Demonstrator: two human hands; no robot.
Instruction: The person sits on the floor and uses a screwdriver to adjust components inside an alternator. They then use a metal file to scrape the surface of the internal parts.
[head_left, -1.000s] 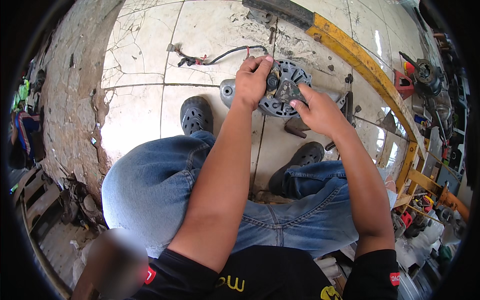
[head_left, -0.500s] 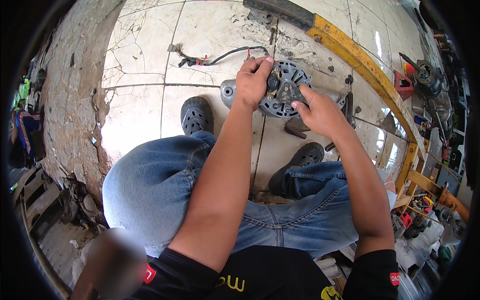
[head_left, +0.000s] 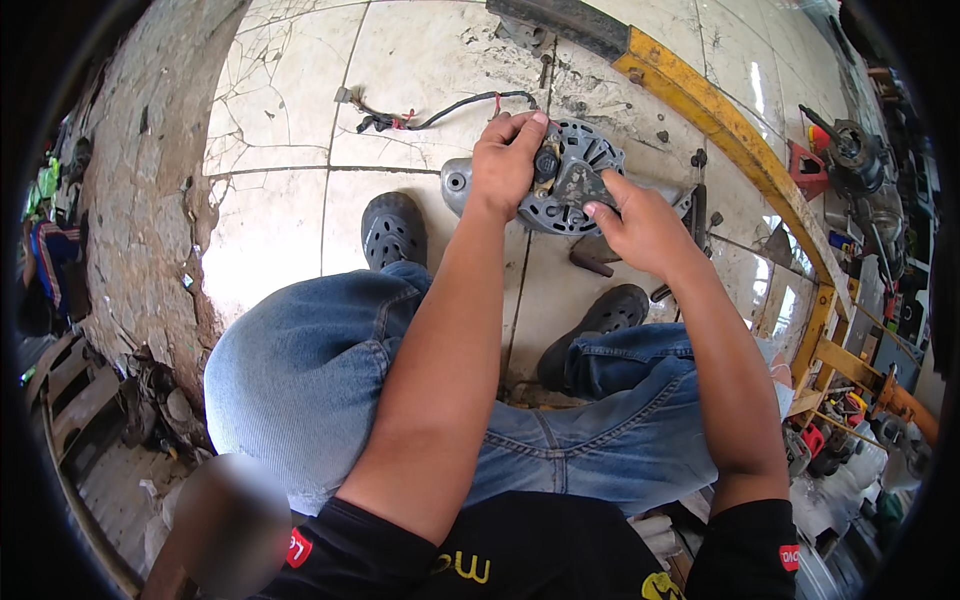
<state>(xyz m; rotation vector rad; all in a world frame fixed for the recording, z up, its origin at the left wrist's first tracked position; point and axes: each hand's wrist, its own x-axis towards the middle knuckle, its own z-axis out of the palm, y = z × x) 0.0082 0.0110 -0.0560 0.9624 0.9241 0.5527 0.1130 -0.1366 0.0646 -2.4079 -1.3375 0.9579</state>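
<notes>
An alternator with a slotted grey metal housing lies on the tiles in front of me. My left hand is closed on its left side, thumb stretched toward the far edge where the wire starts. Between thumb and fingers of my right hand is a dark, scuffed, plate-like part lying over the housing face; whether it is attached cannot be seen. A round black fitting shows between the hands. From behind my left thumb a black wiring harness runs left to a connector.
Around the far and right side curves a yellow metal frame. A silver metal piece sticks out left of the alternator, and a brown metal piece lies nearer me. Dark rod-like tools lie at right. My shoes flank the work.
Both hands keep their holds and the alternator stays in place. My right hand has shifted very slightly with the plate-like part.
</notes>
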